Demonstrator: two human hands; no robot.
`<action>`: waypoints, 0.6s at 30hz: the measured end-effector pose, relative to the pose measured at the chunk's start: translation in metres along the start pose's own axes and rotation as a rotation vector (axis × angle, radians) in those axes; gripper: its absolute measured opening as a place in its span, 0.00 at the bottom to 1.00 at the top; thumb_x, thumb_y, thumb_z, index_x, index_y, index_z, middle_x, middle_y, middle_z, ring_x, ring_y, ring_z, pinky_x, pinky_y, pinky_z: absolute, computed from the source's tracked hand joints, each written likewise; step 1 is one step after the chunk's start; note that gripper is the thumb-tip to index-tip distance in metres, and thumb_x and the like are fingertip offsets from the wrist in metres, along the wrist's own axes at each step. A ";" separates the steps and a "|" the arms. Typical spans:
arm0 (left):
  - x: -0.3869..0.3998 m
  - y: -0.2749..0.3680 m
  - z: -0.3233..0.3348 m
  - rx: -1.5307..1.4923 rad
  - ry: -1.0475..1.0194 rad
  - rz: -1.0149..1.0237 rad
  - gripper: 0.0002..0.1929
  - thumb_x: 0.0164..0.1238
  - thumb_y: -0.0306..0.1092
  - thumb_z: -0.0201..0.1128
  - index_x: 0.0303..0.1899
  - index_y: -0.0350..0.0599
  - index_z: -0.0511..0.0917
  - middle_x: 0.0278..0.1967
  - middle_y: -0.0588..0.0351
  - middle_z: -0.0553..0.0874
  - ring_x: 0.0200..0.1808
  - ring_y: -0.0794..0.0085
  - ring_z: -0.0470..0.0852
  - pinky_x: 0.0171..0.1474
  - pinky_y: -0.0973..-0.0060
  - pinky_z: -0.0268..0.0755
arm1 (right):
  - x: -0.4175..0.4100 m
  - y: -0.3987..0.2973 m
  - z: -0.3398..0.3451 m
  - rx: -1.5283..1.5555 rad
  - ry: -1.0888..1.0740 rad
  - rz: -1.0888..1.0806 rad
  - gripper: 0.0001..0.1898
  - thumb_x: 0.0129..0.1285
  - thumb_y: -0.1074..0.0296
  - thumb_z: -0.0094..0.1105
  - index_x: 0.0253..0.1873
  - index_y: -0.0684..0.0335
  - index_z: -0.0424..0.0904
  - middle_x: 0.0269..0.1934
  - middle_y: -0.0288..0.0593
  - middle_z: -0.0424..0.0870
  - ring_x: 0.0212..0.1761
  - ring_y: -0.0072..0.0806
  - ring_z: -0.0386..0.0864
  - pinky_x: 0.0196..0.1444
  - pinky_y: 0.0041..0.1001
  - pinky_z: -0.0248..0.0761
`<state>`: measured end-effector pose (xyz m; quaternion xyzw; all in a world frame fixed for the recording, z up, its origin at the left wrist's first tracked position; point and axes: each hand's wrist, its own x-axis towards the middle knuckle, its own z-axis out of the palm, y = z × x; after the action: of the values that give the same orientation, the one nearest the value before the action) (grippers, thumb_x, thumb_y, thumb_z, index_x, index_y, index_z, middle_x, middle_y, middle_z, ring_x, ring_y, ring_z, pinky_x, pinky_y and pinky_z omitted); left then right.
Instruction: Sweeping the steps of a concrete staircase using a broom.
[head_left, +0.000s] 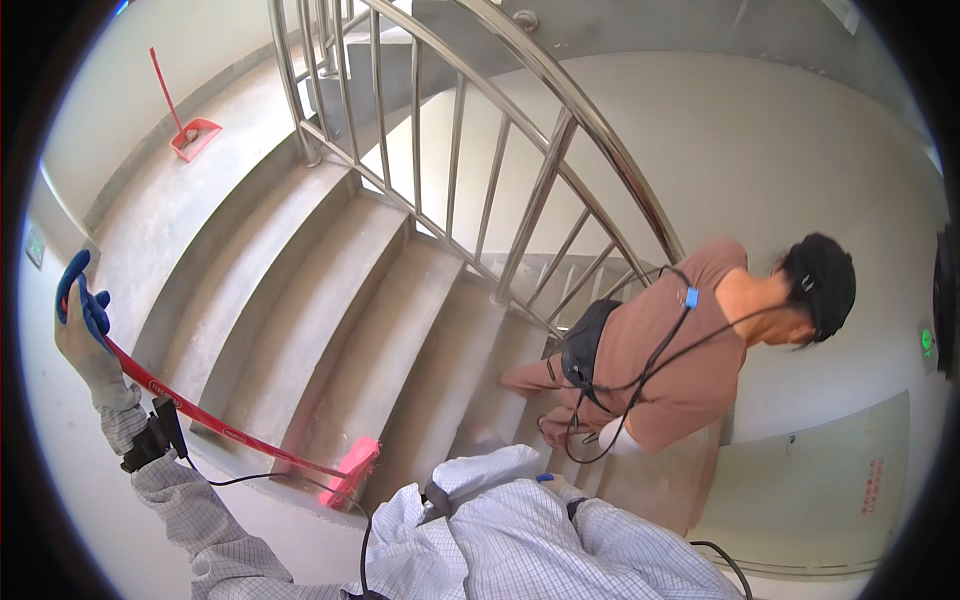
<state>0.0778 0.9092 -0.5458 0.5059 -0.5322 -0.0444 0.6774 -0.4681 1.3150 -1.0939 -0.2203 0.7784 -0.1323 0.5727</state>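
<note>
My left hand (81, 315), in a white work glove with blue coated fingers, is raised at the left and holds the upper end of a broom's red handle (217, 424). The handle slants down to the pink bristle head (350, 472), which rests on a stair tread beside the wall. My right hand (556, 484), in a similar glove, is close to the front of my checked shirt. Only part of it shows, so its grip is unclear.
Curved concrete steps (360, 285) climb leftward to a landing. A red long-handled dustpan (195, 141) with debris stands there. Stainless steel railing (457, 165) borders the stairs. Another person (667, 345) stands lower down, near a pale panel (806, 480) with red writing. A black cable (247, 478) runs from my left wrist.
</note>
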 end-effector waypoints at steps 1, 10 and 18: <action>0.000 0.001 -0.002 0.008 -0.004 0.025 0.17 0.71 0.39 0.52 0.53 0.42 0.81 0.17 0.72 0.62 0.19 0.89 0.57 0.33 0.83 0.66 | -0.002 -0.004 0.002 0.044 0.022 -0.032 0.17 0.57 0.59 0.64 0.49 0.60 0.83 0.43 0.38 0.86 0.47 0.25 0.80 0.53 0.26 0.71; -0.010 0.004 0.006 -0.004 -0.033 0.025 0.17 0.71 0.38 0.52 0.53 0.40 0.81 0.17 0.71 0.62 0.19 0.87 0.58 0.38 0.81 0.70 | 0.023 0.051 0.011 0.043 0.007 -0.068 0.14 0.57 0.70 0.55 0.47 0.57 0.84 0.43 0.39 0.87 0.46 0.29 0.83 0.52 0.27 0.74; -0.014 0.010 0.014 0.017 -0.045 0.041 0.16 0.71 0.36 0.53 0.52 0.38 0.81 0.19 0.71 0.61 0.21 0.87 0.58 0.38 0.80 0.70 | 0.024 0.036 -0.015 0.057 0.024 -0.029 0.14 0.58 0.69 0.54 0.47 0.59 0.84 0.44 0.41 0.86 0.47 0.30 0.82 0.53 0.28 0.73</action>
<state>0.0563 0.9137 -0.5494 0.4998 -0.5578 -0.0374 0.6615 -0.4951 1.3331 -1.1260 -0.2135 0.7780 -0.1655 0.5673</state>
